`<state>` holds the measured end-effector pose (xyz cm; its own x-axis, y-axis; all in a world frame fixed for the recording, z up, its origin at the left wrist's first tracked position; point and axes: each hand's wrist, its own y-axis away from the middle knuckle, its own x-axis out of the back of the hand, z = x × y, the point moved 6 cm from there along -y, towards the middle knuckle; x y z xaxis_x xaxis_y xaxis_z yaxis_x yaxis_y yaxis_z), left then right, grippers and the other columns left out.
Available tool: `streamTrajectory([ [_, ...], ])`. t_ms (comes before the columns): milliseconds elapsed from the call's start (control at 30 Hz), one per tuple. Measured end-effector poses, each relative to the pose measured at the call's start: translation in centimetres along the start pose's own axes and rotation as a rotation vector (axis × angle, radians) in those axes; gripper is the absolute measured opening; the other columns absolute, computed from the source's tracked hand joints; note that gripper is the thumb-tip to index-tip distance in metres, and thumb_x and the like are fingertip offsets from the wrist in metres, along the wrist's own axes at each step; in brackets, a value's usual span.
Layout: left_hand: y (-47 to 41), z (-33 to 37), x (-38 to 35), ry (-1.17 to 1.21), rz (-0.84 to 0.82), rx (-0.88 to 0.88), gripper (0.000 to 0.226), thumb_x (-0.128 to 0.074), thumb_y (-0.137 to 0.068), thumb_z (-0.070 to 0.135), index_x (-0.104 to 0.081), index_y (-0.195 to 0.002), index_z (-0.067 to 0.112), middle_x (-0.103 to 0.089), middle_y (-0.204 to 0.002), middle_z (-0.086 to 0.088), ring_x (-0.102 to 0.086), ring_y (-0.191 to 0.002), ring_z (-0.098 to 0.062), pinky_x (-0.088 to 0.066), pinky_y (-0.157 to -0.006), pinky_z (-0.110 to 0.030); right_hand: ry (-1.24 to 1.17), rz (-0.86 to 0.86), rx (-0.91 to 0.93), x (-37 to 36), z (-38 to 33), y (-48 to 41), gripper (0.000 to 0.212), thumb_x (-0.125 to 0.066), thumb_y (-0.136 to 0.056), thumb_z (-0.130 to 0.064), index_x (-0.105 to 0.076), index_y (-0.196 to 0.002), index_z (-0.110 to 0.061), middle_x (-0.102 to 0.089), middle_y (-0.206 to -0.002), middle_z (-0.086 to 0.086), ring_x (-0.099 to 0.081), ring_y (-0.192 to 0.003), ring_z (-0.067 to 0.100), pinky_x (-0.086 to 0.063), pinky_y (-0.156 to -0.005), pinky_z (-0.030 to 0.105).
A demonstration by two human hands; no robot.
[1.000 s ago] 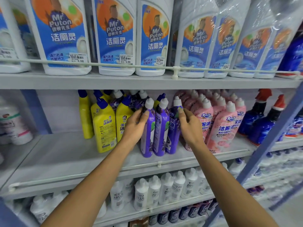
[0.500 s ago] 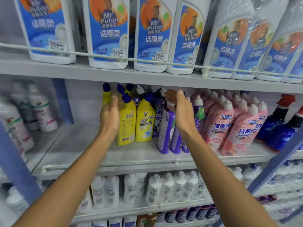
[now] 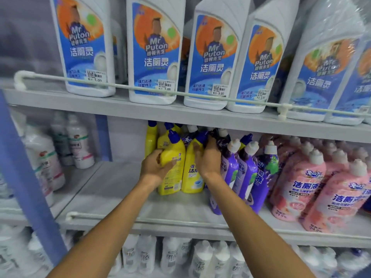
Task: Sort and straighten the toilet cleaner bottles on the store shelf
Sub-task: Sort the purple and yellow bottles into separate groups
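Yellow bottle (image 3: 177, 150) clamped in our left hand (image 3: 155, 167); our right hand (image 3: 208, 159) covers the next yellow bottle (image 3: 190, 182) at its shoulder, fingertips hidden, so we cannot tell its grip.

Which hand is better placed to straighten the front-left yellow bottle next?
Probably the left hand: its fingers wrap the front-left yellow bottle, while the right hand grips the neighbouring yellow bottle.

Yellow bottles (image 3: 191, 177) with blue caps stand upright, packed together, on the middle shelf (image 3: 120, 193). White-capped purple bottles (image 3: 248, 177) crowd just beside them, with pink bottles (image 3: 301, 187) farther right.
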<state>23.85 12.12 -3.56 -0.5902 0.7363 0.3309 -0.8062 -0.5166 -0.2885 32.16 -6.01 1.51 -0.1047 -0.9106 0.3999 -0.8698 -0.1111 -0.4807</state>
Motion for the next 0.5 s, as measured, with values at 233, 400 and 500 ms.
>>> streamTrajectory([
  [233, -0.5, -1.9, 5.5, -0.012, 0.045, -0.030, 0.030, -0.087, -0.078, 0.014, -0.068, -0.100, 0.020, -0.073, -0.080, 0.014, -0.066, -0.070, 0.005, -0.053, -0.069, -0.014, -0.042, 0.046, -0.028, -0.6, -0.9, 0.6, 0.036, -0.075, -0.090, -0.041, -0.058, -0.108, -0.014, -0.072, -0.090, 0.004, -0.069, -0.087, 0.034, -0.054, -0.075, 0.043],
  [400, 0.1, -3.8, 12.6, -0.046, 0.197, -0.006, 0.030, -0.083, -0.079, 0.001, -0.065, -0.102, 0.007, -0.068, -0.080, -0.002, -0.064, -0.067, -0.008, -0.052, -0.064, -0.017, -0.108, -0.040, 0.022, -4.2, -3.8, 2.4, 0.036, -0.073, -0.091, -0.047, -0.061, -0.112, -0.020, -0.072, -0.093, -0.005, -0.069, -0.091, 0.022, -0.051, -0.076, 0.034],
  [500, 0.8, -5.1, 16.7, -0.123, 0.296, 0.045, 0.035, -0.090, -0.074, 0.022, -0.067, -0.100, 0.015, -0.072, -0.086, -0.005, -0.068, -0.076, -0.024, -0.057, -0.072, -0.037, -0.181, -0.091, 0.048, -7.2, -5.4, 3.3, 0.030, -0.074, -0.089, -0.049, -0.060, -0.104, -0.026, -0.073, -0.095, -0.007, -0.071, -0.092, 0.020, -0.056, -0.081, 0.041],
])
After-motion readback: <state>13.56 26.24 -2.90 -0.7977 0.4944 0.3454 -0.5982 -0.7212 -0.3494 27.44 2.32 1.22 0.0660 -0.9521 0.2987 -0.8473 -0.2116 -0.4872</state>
